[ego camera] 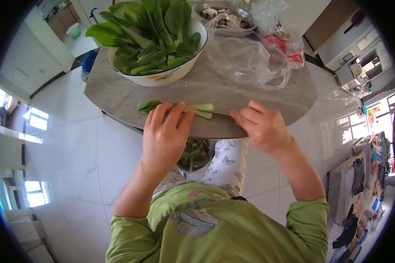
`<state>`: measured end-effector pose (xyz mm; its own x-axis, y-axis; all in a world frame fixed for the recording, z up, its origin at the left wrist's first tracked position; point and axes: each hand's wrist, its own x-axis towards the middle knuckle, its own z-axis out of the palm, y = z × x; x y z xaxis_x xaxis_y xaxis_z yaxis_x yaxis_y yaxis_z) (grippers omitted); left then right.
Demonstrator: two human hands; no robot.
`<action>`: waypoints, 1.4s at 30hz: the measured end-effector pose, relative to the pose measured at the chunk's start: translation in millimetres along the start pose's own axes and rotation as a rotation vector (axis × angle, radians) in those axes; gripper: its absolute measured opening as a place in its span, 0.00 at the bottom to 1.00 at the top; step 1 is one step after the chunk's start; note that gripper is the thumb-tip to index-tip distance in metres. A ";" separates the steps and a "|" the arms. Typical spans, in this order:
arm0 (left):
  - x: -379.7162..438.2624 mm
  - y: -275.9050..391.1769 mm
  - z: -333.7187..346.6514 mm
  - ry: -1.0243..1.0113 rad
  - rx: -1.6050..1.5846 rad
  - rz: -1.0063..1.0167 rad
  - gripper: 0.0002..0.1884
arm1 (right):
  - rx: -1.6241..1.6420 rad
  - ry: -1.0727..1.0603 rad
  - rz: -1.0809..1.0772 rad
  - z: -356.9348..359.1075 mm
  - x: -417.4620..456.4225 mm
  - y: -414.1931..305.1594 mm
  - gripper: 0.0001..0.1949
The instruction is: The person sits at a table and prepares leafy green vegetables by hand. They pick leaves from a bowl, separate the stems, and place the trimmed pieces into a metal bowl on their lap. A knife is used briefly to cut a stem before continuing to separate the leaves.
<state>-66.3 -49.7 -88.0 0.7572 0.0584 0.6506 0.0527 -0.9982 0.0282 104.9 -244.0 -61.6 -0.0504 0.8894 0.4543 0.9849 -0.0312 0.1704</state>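
Observation:
My left hand [168,126] presses down on cut bok choy stalks [200,107] at the near side of the table. A green leaf [148,106] pokes out left of its fingers, and the pale stalk ends point right. To the right of those ends is my right hand [261,125], its fingers curled together just above the tabletop. A thin dark line runs left from its fingertips; whether it is a blade or a shadow I cannot tell. Beyond my left hand stands a white enamel basin [164,78] with a dark rim, heaped with bok choy [151,36].
A clear plastic bag [247,62] lies on the grey tabletop [118,90]. Behind it sits a metal bowl [214,6] of chopped pieces, perhaps mushrooms. A red-printed bag [283,47] is at the right edge. Below the table, a container holds leafy greens [192,156] between my legs.

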 end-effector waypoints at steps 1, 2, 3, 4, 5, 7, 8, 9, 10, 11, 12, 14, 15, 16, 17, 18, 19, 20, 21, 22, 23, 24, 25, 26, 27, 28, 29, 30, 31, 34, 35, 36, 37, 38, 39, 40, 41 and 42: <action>-0.9 -0.6 0.3 0.005 -0.002 -0.009 0.14 | -0.002 -0.002 0.030 -2.4 -3.8 7.8 0.10; -1.6 -1.4 0.1 0.011 -0.004 -0.019 0.13 | -0.003 -0.003 0.059 -6.4 -9.1 17.0 0.10; -1.7 -1.2 0.7 0.016 -0.014 -0.028 0.12 | -0.007 -0.011 0.093 -12.7 -15.7 24.4 0.10; -0.6 -1.1 0.5 0.009 -0.028 -0.039 0.12 | -0.084 -0.073 0.176 -20.6 -20.0 29.0 0.09; 1.4 -1.2 0.0 0.002 -0.041 -0.049 0.11 | -0.120 -0.044 0.200 -21.9 -18.6 29.2 0.09; 4.5 -2.3 2.4 0.002 -0.084 -0.070 0.11 | -0.193 0.019 0.258 -17.8 -19.1 30.4 0.09; 4.7 -3.9 5.8 0.011 -0.112 -0.083 0.11 | -0.187 0.012 0.267 -13.9 -16.8 28.7 0.10; 4.7 -5.9 10.8 0.017 -0.140 -0.096 0.11 | -0.180 0.004 0.277 -4.5 -12.3 25.6 0.11; 5.2 -7.0 11.6 0.003 -0.152 -0.111 0.11 | -0.170 -0.003 0.287 2.3 -7.1 22.1 0.11; 6.1 -7.5 11.8 -0.010 -0.164 -0.125 0.12 | -0.172 -0.014 0.291 7.0 -2.6 21.0 0.12; 5.4 -7.7 10.8 -0.025 -0.173 -0.141 0.13 | -0.170 -0.025 0.293 11.7 2.4 19.5 0.13; 4.9 -4.8 9.6 0.033 -0.112 -0.107 0.13 | -0.161 0.004 0.288 13.2 11.9 11.3 0.15; 5.0 -3.3 9.0 0.062 -0.084 -0.091 0.13 | -0.154 0.042 0.280 12.5 15.4 5.8 0.16; 4.1 -2.5 7.0 0.070 -0.098 -0.108 0.13 | -0.147 0.079 0.272 12.0 19.3 -0.7 0.17; 2.0 -1.4 4.4 0.078 -0.113 -0.124 0.13 | -0.019 0.146 0.300 11.3 23.8 -10.3 0.18; 0.0 1.2 5.7 0.085 -0.139 -0.139 0.13 | 0.103 0.206 0.334 10.9 24.9 -22.0 0.19; -3.0 3.7 3.8 0.086 -0.188 -0.175 0.13 | 0.232 0.268 0.361 11.5 27.0 -34.3 0.20; -6.1 6.2 1.5 0.087 -0.238 -0.210 0.13 | 0.339 0.327 0.373 16.6 27.7 -44.4 0.22; -9.9 8.9 -1.3 0.084 -0.291 -0.245 0.13 | 0.453 0.314 0.454 16.7 27.7 -55.3 0.21; -12.7 11.1 -4.2 0.095 -0.331 -0.245 0.13 | 0.566 0.300 0.535 16.0 27.5 -65.1 0.20; -14.9 13.3 -7.8 0.106 -0.372 -0.245 0.12 | 0.679 0.285 0.616 16.2 28.3 -71.9 0.19; -17.5 16.0 -12.2 0.112 -0.413 -0.245 0.12 | 0.743 0.363 0.569 18.4 28.7 -77.1 0.15; -19.2 19.3 -17.3 0.104 -0.481 -0.272 0.11 | 0.796 0.366 0.601 18.8 28.3 -81.7 0.13; -20.2 22.8 -22.8 0.096 -0.551 -0.299 0.11 | 0.849 0.369 0.634 18.6 27.5 -86.1 0.11; -23.2 25.4 -27.8 0.088 -0.617 -0.331 0.11 | 0.907 0.368 0.665 18.0 26.7 -90.8 0.09; -26.9 27.0 -31.2 0.079 -0.700 -0.351 0.10 | 0.969 0.360 0.705 15.0 26.3 -95.3 0.07; -30.5 28.3 -33.8 0.069 -0.784 -0.371 0.09 | 1.030 0.353 0.745 9.6 26.9 -99.8 0.06; -34.7 30.0 -35.1 0.059 -0.870 -0.391 0.08 | 1.090 0.346 0.788 4.7 26.5 -104.0 0.05; -39.1 31.9 -35.3 0.008 -0.937 -0.449 0.08 | 1.082 0.323 0.785 1.0 25.2 -106.8 0.04; -52.1 35.3 -33.5 -0.163 -1.142 -0.604 0.07 | 1.090 0.232 0.806 -8.1 19.3 -112.7 0.04; -57.0 33.9 -30.4 -0.227 -1.215 -0.641 0.07 | 1.111 0.187 0.831 -10.3 17.6 -114.7 0.05; -61.5 32.7 -26.8 -0.293 -1.289 -0.675 0.07 | 1.131 0.143 0.857 -10.7 15.4 -116.7 0.06; -65.7 32.5 -23.1 -0.313 -1.321 -0.669 0.07 | 1.157 0.111 0.893 -9.1 12.4 -117.5 0.06; -69.9 32.4 -19.3 -0.332 -1.354 -0.663 0.06 | 1.184 0.079 0.928 -6.5 9.6 -117.5 0.07; -72.5 32.6 -15.8 -0.349 -1.386 -0.654 0.06 | 1.209 0.048 0.961 -4.9 7.7 -116.9 0.07; -75.0 33.0 -12.7 -0.352 -1.443 -0.645 0.06 | 1.315 0.066 0.981 -4.9 6.8 -117.2 0.07; -77.4 33.5 -10.0 -0.354 -1.501 -0.637 0.06 | 1.442 0.068 1.024 -3.9 4.7 -116.7 0.07; -78.4 33.7 -8.3 -0.353 -1.557 -0.625 0.05 | 1.568 0.072 1.061 -2.4 2.1 -114.2 0.07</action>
<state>-129.2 -88.0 -131.7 0.9767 0.2012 0.0744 -0.0995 0.1179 0.9880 -8.0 -239.6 -78.0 0.6295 0.7643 -0.1397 -0.1526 -0.0547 -0.9868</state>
